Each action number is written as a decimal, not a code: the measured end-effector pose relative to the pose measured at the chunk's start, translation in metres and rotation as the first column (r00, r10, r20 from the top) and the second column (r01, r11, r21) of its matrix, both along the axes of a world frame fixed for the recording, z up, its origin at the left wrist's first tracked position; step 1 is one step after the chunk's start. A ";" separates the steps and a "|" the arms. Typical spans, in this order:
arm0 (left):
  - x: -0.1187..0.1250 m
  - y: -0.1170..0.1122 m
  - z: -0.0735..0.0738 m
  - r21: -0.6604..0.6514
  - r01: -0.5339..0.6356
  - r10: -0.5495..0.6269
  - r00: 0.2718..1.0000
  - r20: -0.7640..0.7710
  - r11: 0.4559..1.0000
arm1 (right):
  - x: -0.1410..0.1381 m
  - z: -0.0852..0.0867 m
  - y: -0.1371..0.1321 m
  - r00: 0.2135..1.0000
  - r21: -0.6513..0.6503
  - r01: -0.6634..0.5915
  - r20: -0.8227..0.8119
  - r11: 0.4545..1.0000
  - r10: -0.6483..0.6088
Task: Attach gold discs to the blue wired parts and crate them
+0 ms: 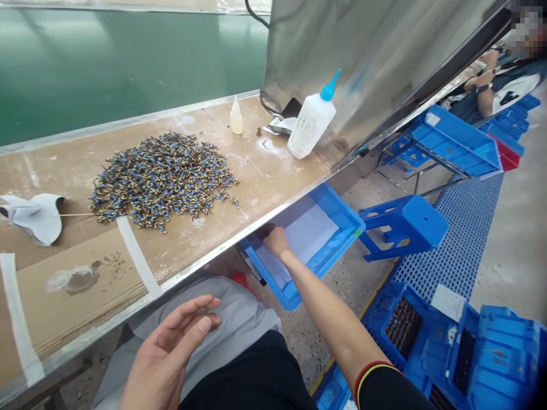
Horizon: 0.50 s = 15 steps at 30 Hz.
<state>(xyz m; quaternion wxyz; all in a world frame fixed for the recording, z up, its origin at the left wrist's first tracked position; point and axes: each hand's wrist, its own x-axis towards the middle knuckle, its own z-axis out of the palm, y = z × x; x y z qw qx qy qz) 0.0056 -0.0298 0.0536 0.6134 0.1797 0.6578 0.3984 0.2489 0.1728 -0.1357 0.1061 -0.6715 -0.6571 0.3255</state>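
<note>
My left hand (173, 347) hovers above my lap, fingers loosely curved and thumb apart, with nothing visible in it. My right hand (276, 239) reaches into a blue plastic tray (290, 297) lined with a pale sheet (314, 236), below the table's front edge. Its fingers are in shadow partly behind the edge, so I cannot make out what they hold, if anything. On the table lies a large heap of small blue, dark and gold-coloured parts (162, 176), with a few loose ones at its right side.
A white bottle with a blue nozzle (311, 122) and a small dropper bottle (236, 118) stand behind the heap. White cloth (38, 216) lies at left. A blue stool (410, 225) and blue crates (499, 353) are on the right. A person (487, 85) sits farther off.
</note>
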 end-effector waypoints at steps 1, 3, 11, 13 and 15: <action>-0.001 0.000 -0.001 0.002 0.004 -0.004 1.000 -0.003 1.000 | 0.001 -0.002 0.000 1.000 -0.008 -0.013 -0.013 1.000 0.013; -0.005 0.000 -0.005 0.009 0.009 -0.009 1.000 -0.005 1.000 | 0.001 -0.004 -0.001 0.999 -0.024 -0.031 -0.032 0.999 0.030; -0.020 -0.004 -0.016 0.024 0.008 -0.008 1.000 0.016 1.000 | -0.004 0.000 -0.002 0.999 -0.048 -0.043 -0.028 0.998 0.042; -0.021 -0.005 -0.016 0.020 0.004 -0.005 1.000 0.026 1.000 | -0.004 0.002 -0.002 0.999 -0.047 -0.042 -0.010 0.998 0.041; -0.022 -0.006 -0.016 0.014 -0.002 0.002 1.000 0.027 1.000 | -0.005 0.002 -0.001 0.999 -0.045 -0.039 0.014 0.998 0.040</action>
